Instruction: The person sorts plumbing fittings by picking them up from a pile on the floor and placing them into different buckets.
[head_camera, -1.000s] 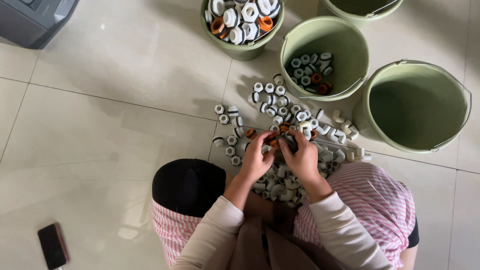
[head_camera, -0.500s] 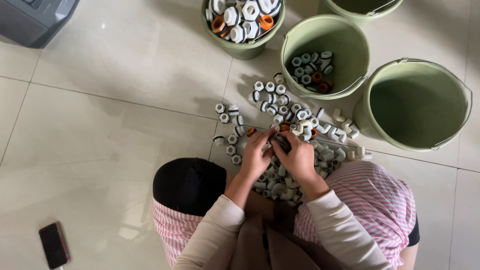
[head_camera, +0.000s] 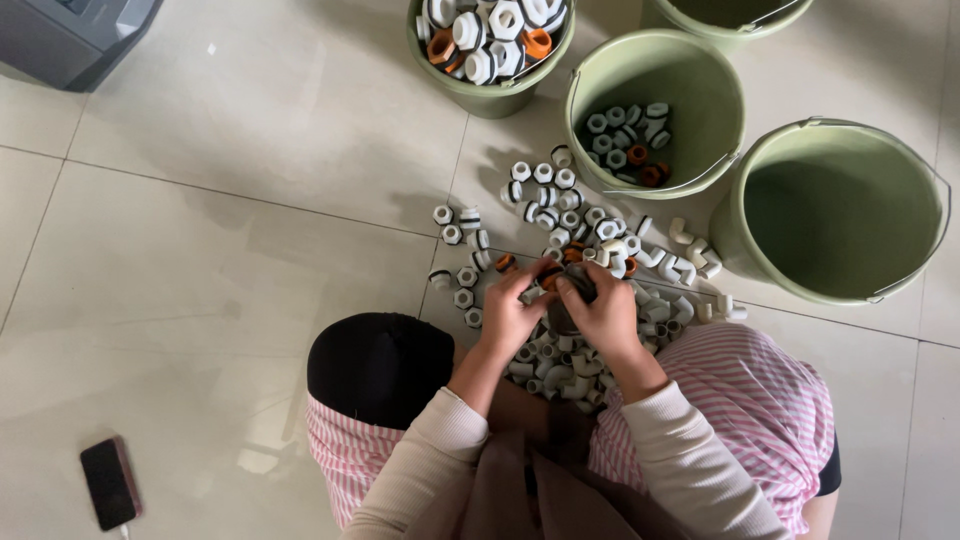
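Both hands are working directly above the fitting pile (head_camera: 560, 365). Left hand (head_camera: 512, 318) and right hand (head_camera: 603, 315) are closing together on 1 dark fitting (head_camera: 567, 300) between them; 4 green buckets (head_camera: 655, 105) are standing beyond.

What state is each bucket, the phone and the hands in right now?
Top bucket: heaped full of fittings.
Middle bucket: few fittings at bottom.
Right bucket: looks empty.
Phone: lying flat, screen dark.
Left hand, right hand: together gripping a dark fitting.
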